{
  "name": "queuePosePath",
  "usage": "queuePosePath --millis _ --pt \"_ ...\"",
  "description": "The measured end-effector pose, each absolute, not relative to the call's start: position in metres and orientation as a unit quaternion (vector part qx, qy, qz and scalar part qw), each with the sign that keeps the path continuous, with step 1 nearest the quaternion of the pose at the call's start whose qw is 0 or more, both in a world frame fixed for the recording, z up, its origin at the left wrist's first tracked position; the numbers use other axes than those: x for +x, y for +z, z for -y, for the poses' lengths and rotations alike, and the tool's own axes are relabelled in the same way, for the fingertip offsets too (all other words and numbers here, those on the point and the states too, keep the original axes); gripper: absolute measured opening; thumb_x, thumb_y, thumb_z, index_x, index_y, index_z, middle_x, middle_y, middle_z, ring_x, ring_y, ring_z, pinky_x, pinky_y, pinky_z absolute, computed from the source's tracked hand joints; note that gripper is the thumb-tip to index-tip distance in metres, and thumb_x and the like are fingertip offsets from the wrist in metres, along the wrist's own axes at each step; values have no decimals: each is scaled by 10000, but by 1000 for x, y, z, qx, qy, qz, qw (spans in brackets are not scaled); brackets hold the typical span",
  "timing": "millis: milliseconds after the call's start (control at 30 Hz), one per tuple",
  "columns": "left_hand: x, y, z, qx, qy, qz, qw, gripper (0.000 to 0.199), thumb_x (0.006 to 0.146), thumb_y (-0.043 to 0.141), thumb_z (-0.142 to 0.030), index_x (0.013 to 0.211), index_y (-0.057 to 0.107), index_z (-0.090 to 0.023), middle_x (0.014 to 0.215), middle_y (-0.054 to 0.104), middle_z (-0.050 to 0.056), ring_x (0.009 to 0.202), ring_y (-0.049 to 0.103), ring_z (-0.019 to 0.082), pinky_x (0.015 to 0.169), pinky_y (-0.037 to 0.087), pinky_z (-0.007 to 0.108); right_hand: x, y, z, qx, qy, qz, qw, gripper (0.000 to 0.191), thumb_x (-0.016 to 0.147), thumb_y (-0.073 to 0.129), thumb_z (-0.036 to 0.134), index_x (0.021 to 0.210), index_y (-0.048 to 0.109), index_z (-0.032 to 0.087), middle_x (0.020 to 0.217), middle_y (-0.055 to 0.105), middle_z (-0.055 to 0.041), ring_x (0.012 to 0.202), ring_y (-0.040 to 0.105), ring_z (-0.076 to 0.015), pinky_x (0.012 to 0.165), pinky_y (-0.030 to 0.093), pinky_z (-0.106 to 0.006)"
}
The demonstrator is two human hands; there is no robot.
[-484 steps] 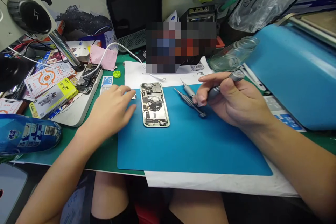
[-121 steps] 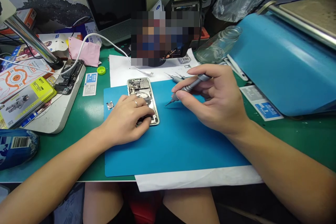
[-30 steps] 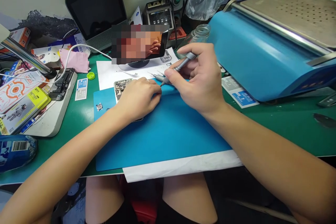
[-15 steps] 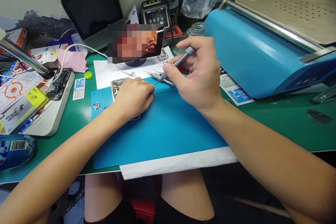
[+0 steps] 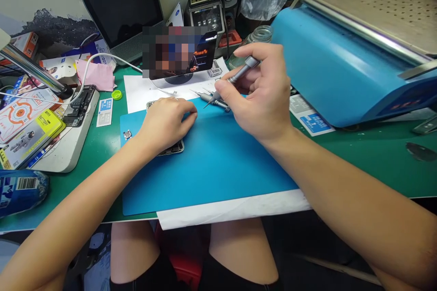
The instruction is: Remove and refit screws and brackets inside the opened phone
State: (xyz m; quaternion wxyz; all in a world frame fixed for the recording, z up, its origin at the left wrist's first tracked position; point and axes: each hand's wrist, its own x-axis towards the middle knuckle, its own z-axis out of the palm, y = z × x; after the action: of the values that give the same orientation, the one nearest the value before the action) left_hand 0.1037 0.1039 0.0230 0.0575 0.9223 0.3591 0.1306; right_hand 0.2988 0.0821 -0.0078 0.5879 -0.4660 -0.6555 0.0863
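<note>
My right hand (image 5: 261, 93) is closed around a slim grey precision screwdriver (image 5: 243, 70), its thin tip slanting down to the left above the blue mat (image 5: 218, 159). An opened phone (image 5: 175, 148) lies on that mat, largely hidden under my left hand (image 5: 165, 120). The fingers of my left hand are curled, thumb and forefinger pinched together; whether something small sits between them is hidden. More grey screwdrivers (image 5: 215, 101) rest behind the screwdriver tip. A small metal phone part (image 5: 127, 134) lies at the mat's left side.
Behind the mat, a phone with a lit screen (image 5: 205, 54) stands on white paper (image 5: 134, 93). A big blue machine (image 5: 307, 68) takes up the right back, beside a glass jar (image 5: 261, 35). To the left are boxes (image 5: 34, 136), a white cable (image 5: 112, 58) and a green cap (image 5: 116, 95).
My left hand has drawn slightly left, away from the screwdriver tip, and its thumb shows more. The picture on the standing phone has changed. The screwdriver stays in my right hand.
</note>
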Motion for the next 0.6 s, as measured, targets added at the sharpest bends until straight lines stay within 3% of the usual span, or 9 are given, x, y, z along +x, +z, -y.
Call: queuePosePath --millis 267,600 --pt "98 24 -104 896 156 -404 99 234 936 552 -264 945 780 -211 871 778 31 777 690 221 725 469 324 300 -9 -82 -468 89 657 584 374 890 708 323 1212 518 298 871 700 -5 814 728 -203 666 602 -328" --pt "96 29 -103 867 233 -411 157 189 926 584 -233 913 769 -199 927 793 6 863 719 201 771 479 288 299 -9 -83 -456 116 665 580 396 879 704 271 1230 523 306 829 704 43 736 718 -174 631 585 -309"
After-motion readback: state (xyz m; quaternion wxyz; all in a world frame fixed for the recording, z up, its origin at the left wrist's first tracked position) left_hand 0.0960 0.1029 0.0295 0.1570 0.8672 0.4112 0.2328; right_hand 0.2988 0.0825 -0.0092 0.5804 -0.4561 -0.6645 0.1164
